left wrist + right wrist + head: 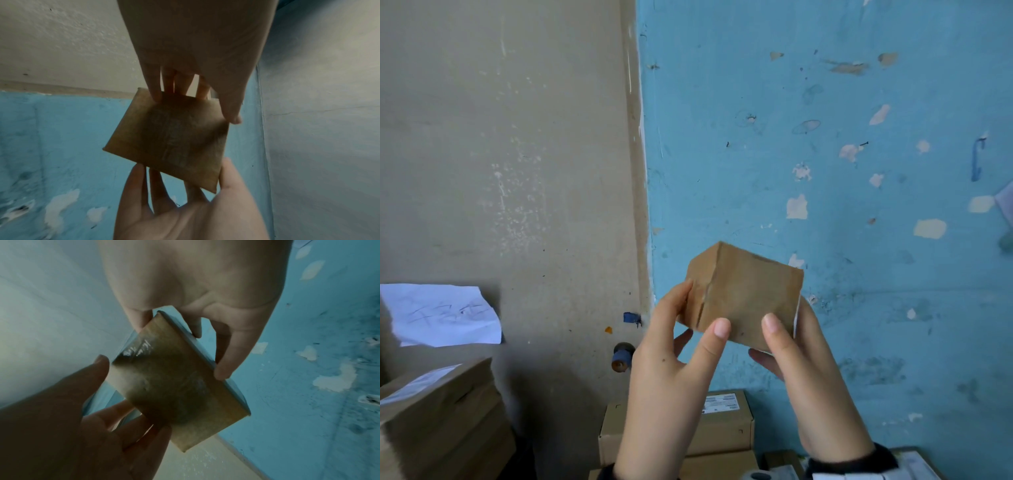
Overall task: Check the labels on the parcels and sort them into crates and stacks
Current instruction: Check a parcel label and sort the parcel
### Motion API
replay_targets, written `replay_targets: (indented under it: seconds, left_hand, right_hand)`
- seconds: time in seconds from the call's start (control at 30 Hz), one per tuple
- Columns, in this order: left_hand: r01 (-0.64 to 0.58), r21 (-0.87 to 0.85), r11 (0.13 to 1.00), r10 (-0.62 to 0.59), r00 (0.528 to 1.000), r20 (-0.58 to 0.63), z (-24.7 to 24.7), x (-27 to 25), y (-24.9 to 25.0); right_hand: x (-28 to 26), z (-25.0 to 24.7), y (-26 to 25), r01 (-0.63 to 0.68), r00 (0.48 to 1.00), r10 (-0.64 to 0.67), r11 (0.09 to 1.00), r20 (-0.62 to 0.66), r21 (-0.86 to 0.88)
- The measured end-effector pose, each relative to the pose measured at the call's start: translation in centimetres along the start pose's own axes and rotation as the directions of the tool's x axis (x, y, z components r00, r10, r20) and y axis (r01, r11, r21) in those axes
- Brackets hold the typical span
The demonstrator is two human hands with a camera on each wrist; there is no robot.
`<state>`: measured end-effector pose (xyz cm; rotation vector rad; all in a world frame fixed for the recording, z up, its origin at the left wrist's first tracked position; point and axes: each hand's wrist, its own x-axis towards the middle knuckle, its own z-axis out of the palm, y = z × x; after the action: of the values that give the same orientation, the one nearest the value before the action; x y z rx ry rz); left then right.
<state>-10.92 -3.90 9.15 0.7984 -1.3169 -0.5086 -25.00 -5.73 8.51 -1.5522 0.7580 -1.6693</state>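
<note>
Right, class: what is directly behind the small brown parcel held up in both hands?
Behind the small brown parcel stands the blue wall, its paint chipped in pale patches. The wall just behind the parcel is covered, as are the fingers of the left hand and right hand on its far side.

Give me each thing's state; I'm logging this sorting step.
small cardboard parcel: closed, lifted, tilted, held by both hands.
left hand: grips the parcel's left side.
right hand: grips its right side.
cardboard box below: closed, label up.
paper sheet: stuck on the wall, curling.
</note>
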Motion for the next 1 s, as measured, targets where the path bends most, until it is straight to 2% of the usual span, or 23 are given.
replay_targets:
  seconds: [0.13, 0.23, 0.37, 0.47, 0.53, 0.73, 0.9, 1.0]
  left_hand:
    - [-0.033, 0.136, 0.990, 0.029, 0.999, 0.032, -0.5, 0.0, -0.3]
    - [-0.035, 0.171, 0.985, 0.038, 0.999, -0.018, -0.8, -0.1, -0.6]
    - [-0.043, 0.084, 0.996, 0.055, 0.989, -0.139, -1.1, -0.2, -0.8]
    - [0.018, -0.093, 0.996, -0.040, 0.969, -0.244, -1.5, -0.1, -1.1]
    - [0.033, -0.133, 0.991, -0.068, 0.962, -0.265, -1.6, 0.0, -1.2]
    - [0.060, -0.140, 0.988, -0.085, 0.981, -0.175, -1.8, -0.5, -1.5]
    - [0.123, -0.131, 0.984, -0.119, 0.992, 0.037, -2.8, -1.8, -1.6]
    - [0.143, -0.116, 0.983, -0.142, 0.990, 0.015, -4.1, -2.2, -2.0]
  right_hand:
    - [-0.4, 0.0, -0.5, -0.066, 0.998, 0.067, 0.994, -0.005, 0.089]
    - [-0.5, -0.2, -0.2, -0.082, 0.996, 0.084, 0.990, -0.008, 0.115]
    - [-0.3, -0.6, -0.3, -0.101, 0.994, 0.097, 0.990, 0.045, 0.099]
    - [-0.5, -0.4, -0.7, -0.077, 0.993, 0.069, 0.993, 0.094, 0.084]
    - [-0.8, -0.3, -0.2, -0.066, 0.995, 0.061, 0.995, 0.073, 0.070]
    - [-1.5, 0.3, 0.9, -0.012, 1.000, 0.012, 1.000, 0.009, -0.018]
    - [-2.2, 1.5, 1.8, -0.007, 1.000, 0.004, 0.993, -0.030, -0.116]
    - [-2.8, 2.9, 2.3, -0.008, 1.000, 0.006, 0.994, -0.017, -0.105]
